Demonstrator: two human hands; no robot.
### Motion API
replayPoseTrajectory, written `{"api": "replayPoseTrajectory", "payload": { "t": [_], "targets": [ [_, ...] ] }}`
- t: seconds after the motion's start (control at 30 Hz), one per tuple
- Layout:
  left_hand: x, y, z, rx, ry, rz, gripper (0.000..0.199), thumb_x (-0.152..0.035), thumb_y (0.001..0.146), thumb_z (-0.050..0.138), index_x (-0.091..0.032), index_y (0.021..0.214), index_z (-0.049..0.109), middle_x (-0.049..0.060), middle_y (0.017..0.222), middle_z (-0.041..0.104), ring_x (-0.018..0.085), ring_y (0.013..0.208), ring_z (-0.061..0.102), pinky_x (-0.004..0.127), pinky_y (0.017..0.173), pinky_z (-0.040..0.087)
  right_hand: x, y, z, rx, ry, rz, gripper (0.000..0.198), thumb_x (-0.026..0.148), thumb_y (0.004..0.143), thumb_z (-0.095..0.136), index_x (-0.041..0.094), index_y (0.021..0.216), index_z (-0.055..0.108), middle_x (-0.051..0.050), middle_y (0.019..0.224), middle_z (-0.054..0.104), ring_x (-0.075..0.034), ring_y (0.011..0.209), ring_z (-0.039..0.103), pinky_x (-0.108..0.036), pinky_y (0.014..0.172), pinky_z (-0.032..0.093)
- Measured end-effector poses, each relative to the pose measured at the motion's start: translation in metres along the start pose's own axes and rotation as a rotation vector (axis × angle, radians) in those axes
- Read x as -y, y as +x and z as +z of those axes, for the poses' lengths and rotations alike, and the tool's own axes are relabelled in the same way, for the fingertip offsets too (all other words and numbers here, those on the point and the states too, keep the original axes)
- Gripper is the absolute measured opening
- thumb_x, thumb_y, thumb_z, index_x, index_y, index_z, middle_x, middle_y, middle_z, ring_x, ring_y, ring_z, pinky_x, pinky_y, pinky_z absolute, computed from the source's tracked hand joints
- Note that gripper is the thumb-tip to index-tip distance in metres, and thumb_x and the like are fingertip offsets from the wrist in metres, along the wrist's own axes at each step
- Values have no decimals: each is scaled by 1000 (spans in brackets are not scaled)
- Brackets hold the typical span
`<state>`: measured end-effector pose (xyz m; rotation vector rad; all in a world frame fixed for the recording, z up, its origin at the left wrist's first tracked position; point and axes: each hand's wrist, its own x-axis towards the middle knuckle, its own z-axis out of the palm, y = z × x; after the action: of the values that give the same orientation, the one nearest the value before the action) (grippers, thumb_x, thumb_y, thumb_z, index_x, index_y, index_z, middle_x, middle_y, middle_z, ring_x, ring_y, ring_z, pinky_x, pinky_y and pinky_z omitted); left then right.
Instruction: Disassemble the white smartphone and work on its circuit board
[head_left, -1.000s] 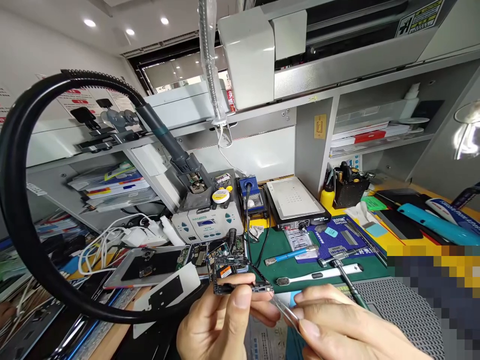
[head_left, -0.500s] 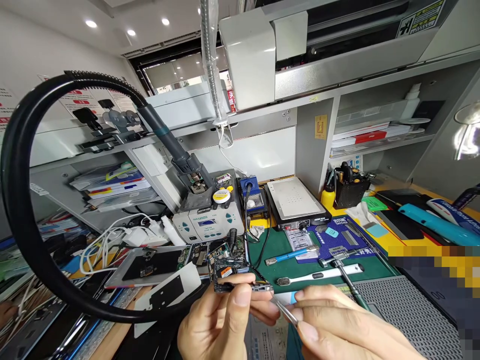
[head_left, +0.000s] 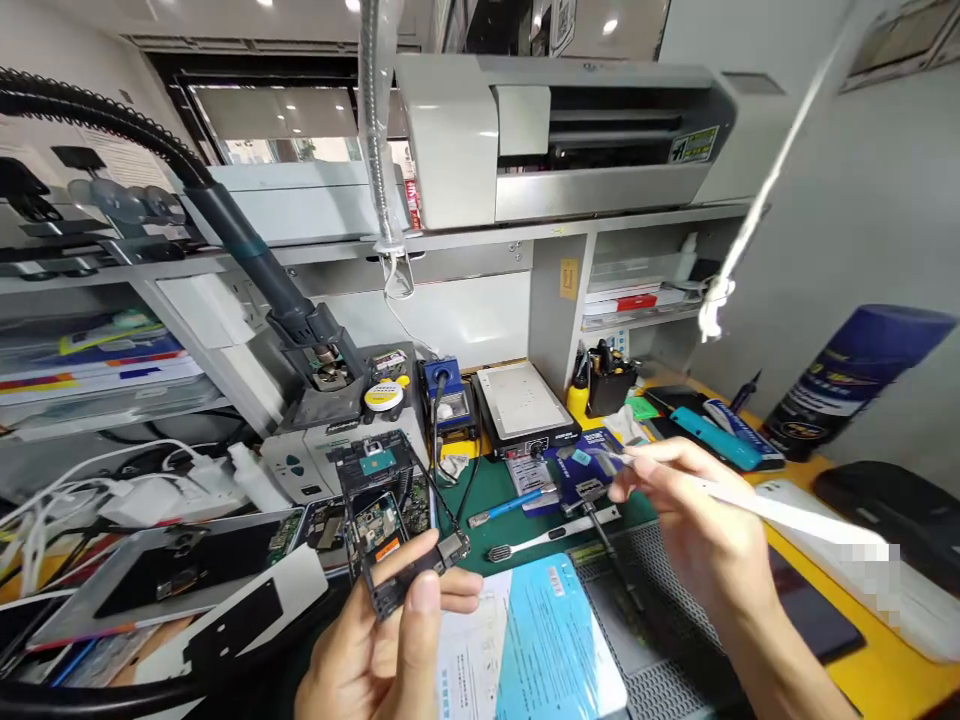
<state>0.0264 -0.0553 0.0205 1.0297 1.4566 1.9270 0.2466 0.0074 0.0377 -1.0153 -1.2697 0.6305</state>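
My left hand [head_left: 375,650] grips an opened black phone frame [head_left: 386,595] by its lower end, thumb in front and fingers behind. The frame stands tilted upward, with a circuit board [head_left: 375,525] and an orange label inside. My right hand [head_left: 705,525] is raised to the right, closed on slim tweezers [head_left: 787,512]. Their pointed tip is directed left, apart from the phone frame, and the pale rear end sticks out to the right. Whether anything is in the tip is too small to tell.
A blue-and-white packet [head_left: 555,630] lies between my hands. Beyond are a toothbrush-like brush [head_left: 551,535], a blue-handled tool [head_left: 510,507] and a heating plate [head_left: 525,400]. A hot-air station [head_left: 300,465] stands left; a spray can [head_left: 847,385] stands right.
My right hand has drawn the tweezers away from the phone frame, up and to the right. My left hand has tilted the frame more upright. The view has swung right.
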Motion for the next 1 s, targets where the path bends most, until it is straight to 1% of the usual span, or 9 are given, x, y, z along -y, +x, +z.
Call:
{"api": "replayPoseTrajectory", "payload": {
  "t": [0.07, 0.13, 0.23, 0.3, 0.4, 0.57, 0.73, 0.87, 1.0],
  "targets": [
    [-2, -3, 3, 37, -9, -62, 31, -39, 88, 67, -15, 108, 68, 1, 66, 74, 17, 56, 70, 26, 60, 58, -3, 9, -16, 231, 9, 217, 17, 23, 89, 55, 19, 73, 60, 2, 60, 59, -14, 56, 58, -27, 57, 47],
    [-5, -4, 3, 82, -31, -91, 34, -40, 88, 66, -14, 110, 67, 2, 67, 74, 17, 57, 69, 27, 60, 59, -6, 11, -30, 422, -176, 358, 12, 18, 85, 54, 20, 74, 56, 5, 60, 53, -12, 53, 49, -25, 54, 40],
    [-8, -4, 2, 110, -76, -70, 34, -40, 87, 66, -13, 108, 68, 3, 66, 74, 19, 57, 70, 30, 58, 61, -11, 9, -43, 623, -622, 421, 7, 15, 76, 56, 20, 71, 55, 4, 62, 53, -12, 57, 46, -24, 52, 34],
    [-9, -3, 0, 119, -100, -48, 33, -40, 87, 66, -14, 107, 69, 3, 64, 73, 19, 55, 69, 30, 56, 61, -16, 10, -48, 683, -862, 416, 6, 15, 74, 55, 20, 70, 55, 2, 65, 57, -14, 62, 50, -25, 55, 35],
    [-9, -3, -1, 121, -116, -43, 33, -41, 86, 67, -14, 105, 69, 2, 63, 72, 18, 54, 69, 30, 55, 61, -21, 14, -52, 678, -1088, 421, 11, 24, 79, 58, 20, 69, 55, -2, 68, 62, -17, 65, 54, -27, 57, 37],
    [-4, -8, 1, 131, -120, -87, 37, -43, 83, 70, -16, 108, 68, 1, 66, 73, 17, 57, 70, 27, 59, 62, -29, 20, -51, 636, -1163, 455, 29, 45, 84, 63, 18, 75, 61, -5, 77, 68, -20, 70, 62, -28, 58, 39],
    [5, -12, 1, 188, -117, -119, 43, -48, 81, 72, -16, 109, 64, 2, 64, 73, 18, 57, 71, 26, 58, 63, -41, 22, -47, 604, -1236, 465, 31, 46, 92, 61, 16, 93, 67, -7, 92, 72, -21, 82, 68, -30, 70, 49],
    [13, -8, -4, 249, -78, -65, 46, -50, 81, 71, -14, 109, 61, 5, 66, 74, 20, 57, 72, 28, 58, 64, -47, 22, -46, 616, -1319, 482, 34, 45, 98, 57, 15, 112, 65, -7, 108, 69, -20, 93, 67, -40, 83, 55],
    [15, -4, -7, 246, -50, -46, 45, -50, 83, 70, -15, 109, 61, 4, 65, 74, 20, 56, 72, 28, 59, 63, -48, 21, -45, 642, -1375, 517, 32, 38, 97, 61, 16, 120, 62, -9, 119, 66, -21, 100, 67, -42, 86, 56]
  ]
}}
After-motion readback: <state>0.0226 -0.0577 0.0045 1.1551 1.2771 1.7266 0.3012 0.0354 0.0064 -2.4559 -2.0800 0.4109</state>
